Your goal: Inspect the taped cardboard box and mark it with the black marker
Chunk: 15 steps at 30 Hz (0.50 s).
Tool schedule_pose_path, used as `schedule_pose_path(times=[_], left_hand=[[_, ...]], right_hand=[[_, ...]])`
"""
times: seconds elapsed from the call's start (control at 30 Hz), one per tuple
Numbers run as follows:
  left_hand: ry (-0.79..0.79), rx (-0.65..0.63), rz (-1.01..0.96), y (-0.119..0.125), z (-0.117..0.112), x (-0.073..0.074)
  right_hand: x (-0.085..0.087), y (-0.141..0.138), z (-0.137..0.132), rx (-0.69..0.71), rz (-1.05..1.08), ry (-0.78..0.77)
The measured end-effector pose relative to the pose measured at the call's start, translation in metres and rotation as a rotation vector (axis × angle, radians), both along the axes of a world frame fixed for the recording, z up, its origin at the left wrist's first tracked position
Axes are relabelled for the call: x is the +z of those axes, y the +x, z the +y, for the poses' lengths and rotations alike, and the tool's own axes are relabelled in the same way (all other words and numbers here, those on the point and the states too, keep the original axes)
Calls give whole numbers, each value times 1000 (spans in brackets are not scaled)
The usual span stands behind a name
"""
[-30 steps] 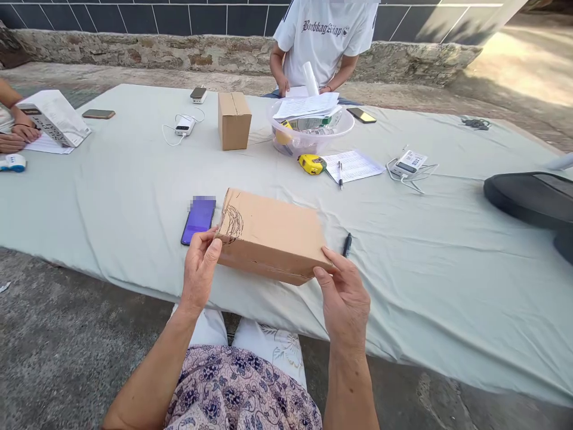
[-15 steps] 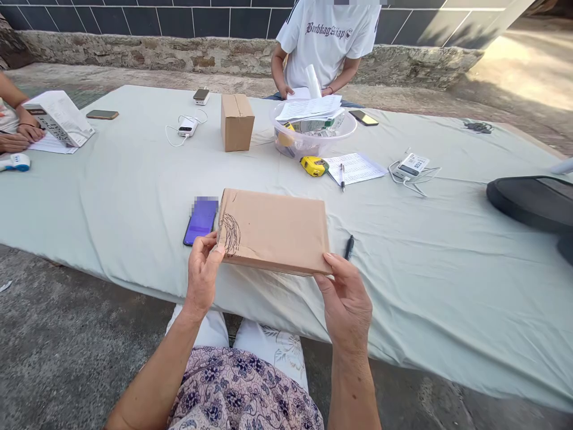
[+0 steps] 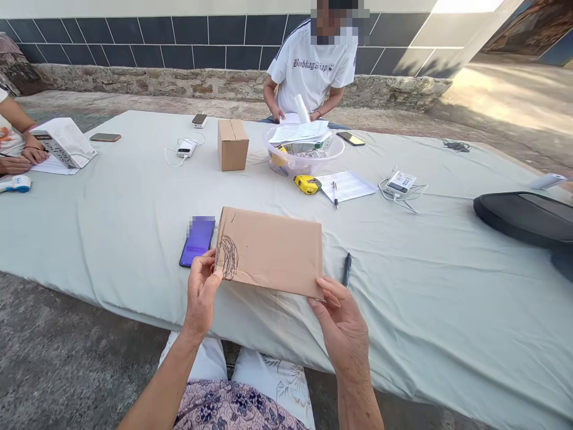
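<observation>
The left hand (image 3: pixel 203 295) pinches the near left corner of a box (image 3: pixel 271 251), and the right hand (image 3: pixel 344 322) pinches its near right corner, thumb on the near side. The box sits between them over the near part of the cloth (image 3: pixel 430 298), broad face tipped toward the wearer; whether its underside touches the cloth cannot be told. It looks like plain cardboard, so probably stiff along the edges, dry rather than slippery, and easily dented mid-panel; the fingertip hold suggests little weight, though its contents are hidden. Opposite corners or the short ends seem the soundest grip. Just beyond lie a phone (image 3: pixel 197 242) to the left and a marker (image 3: pixel 347 270) to the right.
</observation>
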<state>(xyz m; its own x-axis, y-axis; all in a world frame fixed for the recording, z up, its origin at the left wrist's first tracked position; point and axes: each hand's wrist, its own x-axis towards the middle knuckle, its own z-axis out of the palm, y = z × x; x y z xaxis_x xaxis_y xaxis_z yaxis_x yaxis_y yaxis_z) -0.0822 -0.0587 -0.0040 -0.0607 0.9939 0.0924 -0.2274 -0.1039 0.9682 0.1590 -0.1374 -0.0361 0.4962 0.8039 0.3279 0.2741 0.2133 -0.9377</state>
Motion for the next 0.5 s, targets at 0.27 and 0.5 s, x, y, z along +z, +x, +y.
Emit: schedule_pose_path(times=[0.27,0.5], left_hand=[[-5,-20,-21,5,5,-13],[40,-43,-60,10,15,-20]], right_hand=[[-4,4,2,-9,-29,2],[-7,5,5,-21,16,22]])
